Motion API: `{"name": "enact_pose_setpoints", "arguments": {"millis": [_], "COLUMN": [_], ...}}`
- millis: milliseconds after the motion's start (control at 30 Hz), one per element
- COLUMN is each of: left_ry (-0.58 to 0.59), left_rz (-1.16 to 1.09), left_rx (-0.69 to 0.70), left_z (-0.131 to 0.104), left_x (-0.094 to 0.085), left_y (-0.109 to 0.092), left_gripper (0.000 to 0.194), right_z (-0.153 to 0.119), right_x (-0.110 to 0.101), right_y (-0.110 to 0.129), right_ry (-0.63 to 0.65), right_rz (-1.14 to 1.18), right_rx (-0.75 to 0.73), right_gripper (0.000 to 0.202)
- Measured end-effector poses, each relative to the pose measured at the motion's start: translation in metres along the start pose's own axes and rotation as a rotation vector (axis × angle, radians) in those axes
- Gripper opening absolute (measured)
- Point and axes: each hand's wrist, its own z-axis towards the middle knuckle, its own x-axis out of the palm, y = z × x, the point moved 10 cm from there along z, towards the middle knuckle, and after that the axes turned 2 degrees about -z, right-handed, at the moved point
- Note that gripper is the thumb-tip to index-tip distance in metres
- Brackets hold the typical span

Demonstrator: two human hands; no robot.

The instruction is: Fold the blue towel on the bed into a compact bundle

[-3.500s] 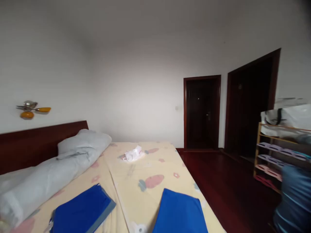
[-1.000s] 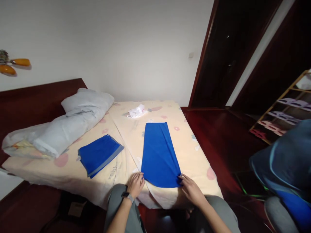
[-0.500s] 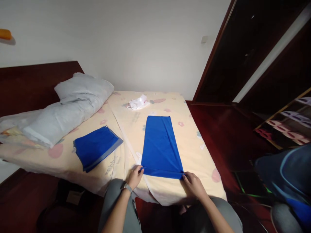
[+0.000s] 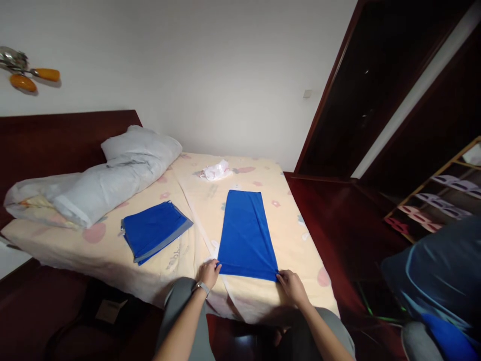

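A long blue cloth (image 4: 245, 233) lies flat on the cream patterned bed sheet (image 4: 293, 235), running away from me. My left hand (image 4: 208, 273) pinches its near left corner. The near right corner is held by my right hand (image 4: 291, 286). A watch sits on my left wrist. A second blue cloth (image 4: 154, 230), folded with a grey edge, lies to the left on the bed, apart from both hands.
A grey rolled quilt and pillow (image 4: 101, 180) lie along the dark headboard (image 4: 48, 140). Near the far edge of the bed sits a crumpled white bag (image 4: 215, 170). Dark doorways (image 4: 356, 100) and a shoe rack (image 4: 439, 193) stand at right, with blue fabric (image 4: 439, 281) at lower right.
The view dropped from the room to the bed. The blue cloth was pulled slightly toward the bed's near edge, and both hands stay on its near corners.
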Motion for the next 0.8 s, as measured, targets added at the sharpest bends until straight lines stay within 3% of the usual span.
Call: {"name": "enact_pose_setpoints", "arguments": {"millis": [233,567,800], "left_ry": [0.077,0.106,0.167], "left_rz": [0.092,0.165,0.144], "left_rx": [-0.041,-0.096,-0.109], "left_z": [0.014,0.024,0.027], "left_x": [0.008,0.006,0.012], "left_y": [-0.005,-0.011,-0.009], "left_gripper": [0.018,0.022,0.018], "right_z": [0.018,0.021,0.028], "right_x": [0.008,0.015,0.020], "right_y": [-0.010,-0.032,-0.033], "right_ry": [0.076,0.125,0.214], "right_rz": [0.092,0.037,-0.018], "right_rx": [0.038,0.160,0.188], "right_gripper": [0.033,0.034,0.040]}}
